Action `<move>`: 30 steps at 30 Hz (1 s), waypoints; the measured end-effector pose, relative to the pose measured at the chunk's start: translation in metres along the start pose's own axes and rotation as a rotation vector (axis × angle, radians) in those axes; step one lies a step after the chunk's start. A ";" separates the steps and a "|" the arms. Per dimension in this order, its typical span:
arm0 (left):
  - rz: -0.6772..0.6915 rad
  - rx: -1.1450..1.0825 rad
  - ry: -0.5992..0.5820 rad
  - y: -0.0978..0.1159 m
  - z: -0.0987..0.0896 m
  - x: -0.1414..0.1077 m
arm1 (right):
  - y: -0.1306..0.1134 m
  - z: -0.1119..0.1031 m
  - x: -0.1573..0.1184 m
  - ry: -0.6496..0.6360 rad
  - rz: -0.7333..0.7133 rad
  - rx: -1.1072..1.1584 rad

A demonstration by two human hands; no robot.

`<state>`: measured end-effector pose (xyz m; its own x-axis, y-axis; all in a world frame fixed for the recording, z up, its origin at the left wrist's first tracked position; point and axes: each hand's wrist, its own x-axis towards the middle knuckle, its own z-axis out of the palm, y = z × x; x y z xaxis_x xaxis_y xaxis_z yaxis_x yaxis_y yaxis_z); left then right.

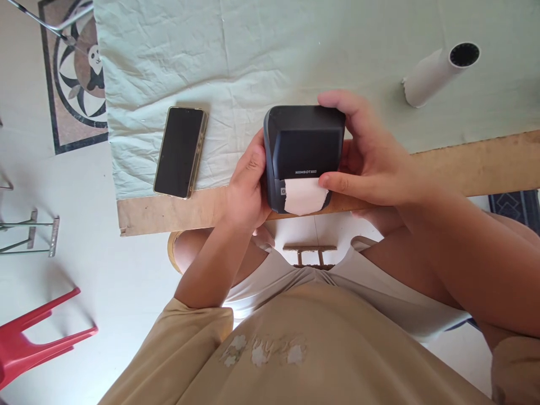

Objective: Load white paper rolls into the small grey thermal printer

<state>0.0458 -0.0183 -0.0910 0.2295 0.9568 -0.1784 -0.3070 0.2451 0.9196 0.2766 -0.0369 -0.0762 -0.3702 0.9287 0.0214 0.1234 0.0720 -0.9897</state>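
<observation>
A black label printer (310, 149) with "NIIMBOT" lettering is held over the table's near edge. From its front slot sticks a short white strip of paper (304, 197) with a ragged end. My left hand (248, 183) wraps the printer's left side, thumb along its edge, the other fingers hidden beneath. My right hand (371, 152) grips the right side, its index finger at the far top corner and its thumb at the edge of the paper by the slot.
On the pale green tablecloth (253, 62) a dark-screened smartphone (179, 152) lies to the left. A white cylinder (434, 76) with a black round top stands at the right. The wooden table edge (476, 163) shows in front. A red plastic stool (29, 343) lies at lower left.
</observation>
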 end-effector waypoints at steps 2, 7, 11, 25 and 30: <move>-0.021 -0.011 0.041 0.010 0.008 -0.006 | -0.011 0.000 -0.001 -0.028 0.087 0.028; -0.024 -0.123 0.055 0.018 0.016 -0.011 | -0.021 -0.009 -0.003 -0.016 0.070 -0.109; -0.008 -0.190 0.041 0.012 0.013 -0.005 | -0.023 -0.021 -0.004 0.122 -0.131 -0.431; 0.020 -0.086 -0.158 -0.001 -0.001 -0.001 | -0.058 0.014 0.004 0.368 0.010 -1.156; 0.033 -0.051 -0.206 0.002 -0.001 0.000 | -0.073 0.020 0.004 0.146 0.196 -1.186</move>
<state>0.0443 -0.0182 -0.0899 0.4010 0.9135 -0.0688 -0.3624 0.2271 0.9039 0.2475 -0.0455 -0.0071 -0.1527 0.9880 -0.0230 0.9613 0.1431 -0.2355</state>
